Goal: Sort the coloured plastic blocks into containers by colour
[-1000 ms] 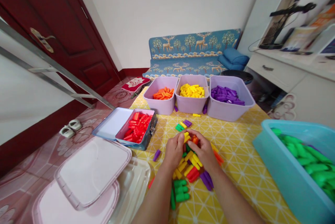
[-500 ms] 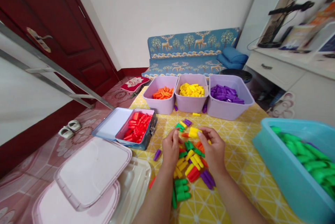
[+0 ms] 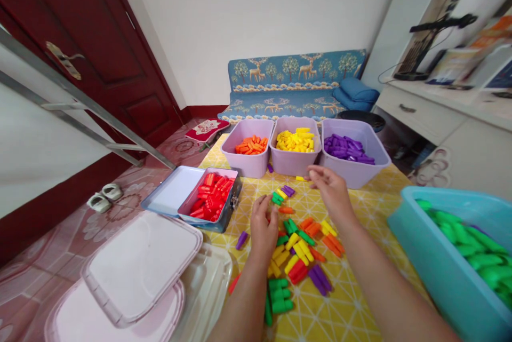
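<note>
My right hand (image 3: pixel 330 190) is held out past the pile, fingers stretched and nothing in them, just in front of the lilac bin (image 3: pixel 295 161) of yellow bullet-shaped plastic blocks (image 3: pixel 294 142). Below its fingertips a single yellow block (image 3: pixel 301 178) lies on the cloth. My left hand (image 3: pixel 264 227) hovers at the pile's left side, fingers loosely bent and apart, with no block visible in it. Close to it lie an orange block (image 3: pixel 286 209) and a small green, yellow and purple row (image 3: pixel 283 193). Mixed blocks (image 3: pixel 300 250) in several colours are heaped between my forearms.
Lilac bins hold orange blocks (image 3: pixel 251 145) and purple blocks (image 3: pixel 348 149). A hinged tin (image 3: pixel 229 214) of red blocks stands left, a turquoise tub (image 3: pixel 432 246) of green blocks right. Lids (image 3: pixel 146 264) are stacked at the front left. A sofa (image 3: pixel 280 99) stands behind.
The yellow blocks have left my right hand, and yellow ones now lie higher in the middle bin. My right hand moved forward. The orange block lies on the cloth.
</note>
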Demonstrator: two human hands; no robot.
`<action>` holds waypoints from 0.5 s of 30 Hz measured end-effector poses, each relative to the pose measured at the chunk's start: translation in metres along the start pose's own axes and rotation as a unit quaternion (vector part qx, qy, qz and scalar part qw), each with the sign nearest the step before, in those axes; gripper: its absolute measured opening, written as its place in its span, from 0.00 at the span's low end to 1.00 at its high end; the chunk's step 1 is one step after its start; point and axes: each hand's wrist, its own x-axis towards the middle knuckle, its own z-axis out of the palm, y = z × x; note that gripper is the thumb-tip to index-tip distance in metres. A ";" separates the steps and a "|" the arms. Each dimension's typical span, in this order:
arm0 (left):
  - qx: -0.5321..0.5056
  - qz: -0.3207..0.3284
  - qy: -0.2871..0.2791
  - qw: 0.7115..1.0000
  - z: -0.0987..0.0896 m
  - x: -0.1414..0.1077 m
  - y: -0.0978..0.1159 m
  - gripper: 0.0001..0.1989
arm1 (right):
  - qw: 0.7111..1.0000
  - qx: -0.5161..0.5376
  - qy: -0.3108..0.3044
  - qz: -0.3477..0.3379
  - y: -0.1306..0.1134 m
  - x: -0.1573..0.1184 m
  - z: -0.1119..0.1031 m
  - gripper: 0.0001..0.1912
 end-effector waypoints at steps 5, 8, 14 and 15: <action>0.044 -0.023 -0.046 0.998 0.003 0.000 -0.003 0.25 | 0.968 -0.243 -0.044 -0.036 0.052 0.002 0.013 0.23; 0.069 -0.029 -0.071 0.995 0.003 0.000 -0.002 0.28 | 0.962 -0.259 -0.072 -0.042 0.058 0.007 0.020 0.28; 0.081 -0.013 -0.090 0.993 0.002 0.001 -0.003 0.34 | 0.946 -0.222 -0.211 -0.108 0.047 -0.007 0.044 0.25; 0.079 -0.011 -0.088 0.993 0.002 0.001 -0.004 0.34 | 0.943 -0.200 -0.240 -0.114 0.044 -0.013 0.046 0.25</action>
